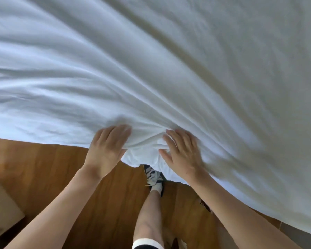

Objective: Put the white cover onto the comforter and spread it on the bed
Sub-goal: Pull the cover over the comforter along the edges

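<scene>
The white cover (151,69) fills most of the view, spread wide with long folds that run toward its near corner. That corner hangs off the bed edge over the floor. My left hand (106,150) holds the corner's edge, fingers lying on top and thumb hidden under the fabric. To its right, my right hand (182,153) presses on the bunched cloth with fingers spread and fairly straight. The comforter itself is not visible apart from the cover.
A brown wooden floor (52,168) lies below the bed edge. My leg and a sneaker (153,174) stand right under the hanging corner. A pale flat object (2,211) sits on the floor at the lower left.
</scene>
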Motion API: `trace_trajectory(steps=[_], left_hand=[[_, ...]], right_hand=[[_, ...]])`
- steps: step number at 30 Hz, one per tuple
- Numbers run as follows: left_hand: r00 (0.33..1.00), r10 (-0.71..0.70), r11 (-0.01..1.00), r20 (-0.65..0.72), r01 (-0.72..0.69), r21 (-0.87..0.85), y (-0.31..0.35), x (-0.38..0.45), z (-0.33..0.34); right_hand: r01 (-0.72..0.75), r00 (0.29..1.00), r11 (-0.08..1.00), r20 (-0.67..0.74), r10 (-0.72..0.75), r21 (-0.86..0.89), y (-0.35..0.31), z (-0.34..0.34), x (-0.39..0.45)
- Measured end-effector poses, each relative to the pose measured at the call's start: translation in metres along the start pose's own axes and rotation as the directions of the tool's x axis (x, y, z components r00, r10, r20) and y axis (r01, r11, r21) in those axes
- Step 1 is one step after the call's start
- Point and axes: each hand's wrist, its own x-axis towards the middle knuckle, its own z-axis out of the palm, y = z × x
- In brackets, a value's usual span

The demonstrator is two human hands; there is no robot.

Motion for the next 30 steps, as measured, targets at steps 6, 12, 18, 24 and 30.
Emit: trace_trajectory(steps=[6, 12, 18, 24, 30], left_hand=[[0.987, 0.016, 0.995, -0.159, -0.031, -0.093, 0.009, -0.012, -0.002], [0.997, 0.079, 0.995, 0.008, -0.079, -0.054, -0.009, -0.078, -0.017], [0.927, 0.103, 0.994, 0.361, -0.081, -0.076, -0.015, -0.112, -0.007], [0.784, -0.612, 0.789, -0.105, 0.595, -0.157, -0.013, -0.070, -0.018], [-0.116, -0.993, -0.088, -0.037, 0.891, -0.445, -0.071, -0.051, -0.034]], right_hand=[[-0.010, 1.000, 0.997, 0.002, 0.011, -0.077, -0.023, -0.002, 0.021], [0.272, 0.918, 0.915, 0.205, -0.340, 0.299, -0.097, -0.003, -0.023], [0.202, 0.763, 0.910, 0.525, -0.377, 0.362, -0.126, -0.005, -0.037], [0.060, 0.968, 0.952, 0.215, -0.128, 0.300, -0.101, -0.006, -0.011], [0.016, 0.976, 0.971, 0.209, -0.067, 0.238, -0.101, 0.013, 0.051]])
